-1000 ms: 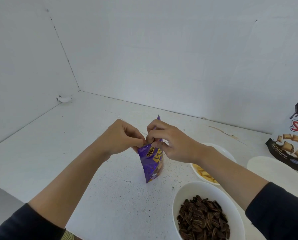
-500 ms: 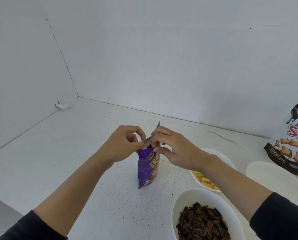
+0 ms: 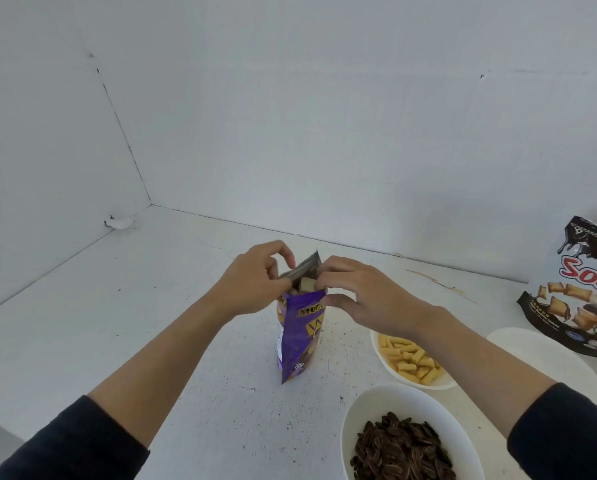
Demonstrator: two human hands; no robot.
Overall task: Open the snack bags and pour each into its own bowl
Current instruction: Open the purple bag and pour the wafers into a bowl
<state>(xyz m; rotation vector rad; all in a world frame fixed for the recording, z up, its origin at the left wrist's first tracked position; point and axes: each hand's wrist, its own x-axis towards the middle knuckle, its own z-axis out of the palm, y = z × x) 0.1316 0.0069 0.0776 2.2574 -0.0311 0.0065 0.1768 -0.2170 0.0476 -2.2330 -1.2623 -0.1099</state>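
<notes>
While the left hand (image 3: pixel 252 282) pinches one lip of the upright purple foil snack bag (image 3: pixel 298 341), centre-frame, the right hand (image 3: pixel 369 299) fingers (image 3: pixel 338 271) pinch the other; the unfilled white bowl (image 3: pixel 532 351) lies right, nearer that hand.

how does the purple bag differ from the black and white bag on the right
The purple bag is pinched at its top by the left hand and right hand; the black and white bag stands untouched. The purple bag's top is open, showing silver lining; the black and white bag's top looks sealed. Both are upright snack bags.
</notes>
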